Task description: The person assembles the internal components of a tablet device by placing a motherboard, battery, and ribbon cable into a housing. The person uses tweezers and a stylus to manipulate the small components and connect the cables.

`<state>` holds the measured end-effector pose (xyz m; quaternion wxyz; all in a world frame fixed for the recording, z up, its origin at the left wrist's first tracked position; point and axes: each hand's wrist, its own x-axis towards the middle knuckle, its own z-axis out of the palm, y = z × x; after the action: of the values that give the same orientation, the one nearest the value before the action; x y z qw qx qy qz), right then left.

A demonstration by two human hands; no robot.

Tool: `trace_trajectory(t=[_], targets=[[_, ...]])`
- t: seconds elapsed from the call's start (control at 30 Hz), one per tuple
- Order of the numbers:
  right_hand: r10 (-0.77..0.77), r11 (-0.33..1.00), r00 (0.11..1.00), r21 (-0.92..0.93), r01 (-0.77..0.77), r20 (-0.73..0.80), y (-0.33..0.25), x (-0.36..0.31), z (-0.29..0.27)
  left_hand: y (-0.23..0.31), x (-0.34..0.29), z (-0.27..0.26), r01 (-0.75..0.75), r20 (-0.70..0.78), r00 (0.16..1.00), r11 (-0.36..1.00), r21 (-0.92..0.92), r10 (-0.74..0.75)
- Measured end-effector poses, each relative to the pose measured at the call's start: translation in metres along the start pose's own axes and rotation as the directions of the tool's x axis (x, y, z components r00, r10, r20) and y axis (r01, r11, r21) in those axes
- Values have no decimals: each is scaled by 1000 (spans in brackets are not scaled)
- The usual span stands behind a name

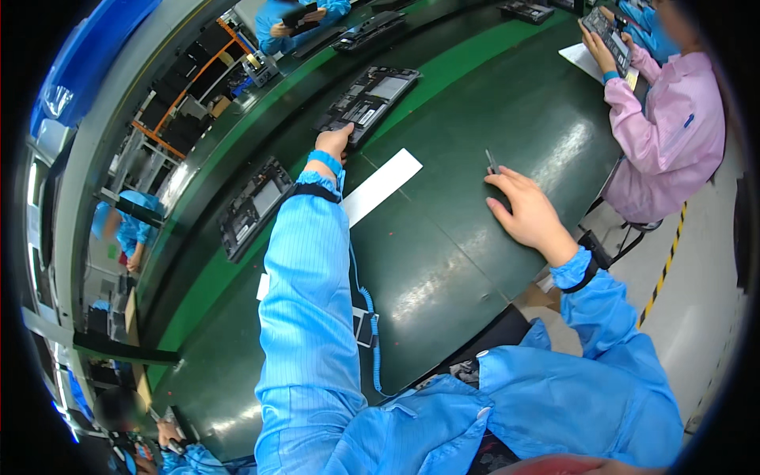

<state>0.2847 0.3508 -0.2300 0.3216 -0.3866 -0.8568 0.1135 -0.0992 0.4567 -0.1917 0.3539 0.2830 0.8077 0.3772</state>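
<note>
My left hand point(334, 142) reaches far out across the dark green bench point(443, 253) and grips the near edge of an opened dark electronic device point(368, 96) lying on the conveyor belt. My right hand point(529, 207) rests on the bench, fingers loosely curled, with a small slim grey tool point(492, 161) at its fingertips. A white paper strip point(381, 185) lies on the bench between both hands. Both arms wear blue sleeves; a blue coiled cord point(370, 324) hangs from my left wrist strap.
Another opened device point(255, 207) lies on the conveyor to the left. A person in a pink coat point(669, 134) sits at the right holding a device. More people in blue work at the far top and lower left. Racks stand beyond the conveyor.
</note>
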Motion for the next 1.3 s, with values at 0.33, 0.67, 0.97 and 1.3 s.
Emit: trace_trajectory(t=[0.33,0.67,0.97,1.3], targets=[[10,998,999,70,-8,-31,10,-1,3,3,5,-15,-16,131,981,735,-677,141],[412,27,880,962,-271,237,-15,5,-33,-38,-274,-74,-111,211,933,790,-603,292],[369,-61,851,923,-380,375,-40,-33,-23,-171,-324,-64,-535,245,838,644,548,487],[152,942,950,252,-223,274,-31,-34,-16,-198,-316,-114,-468,242,847,445,764,474]])
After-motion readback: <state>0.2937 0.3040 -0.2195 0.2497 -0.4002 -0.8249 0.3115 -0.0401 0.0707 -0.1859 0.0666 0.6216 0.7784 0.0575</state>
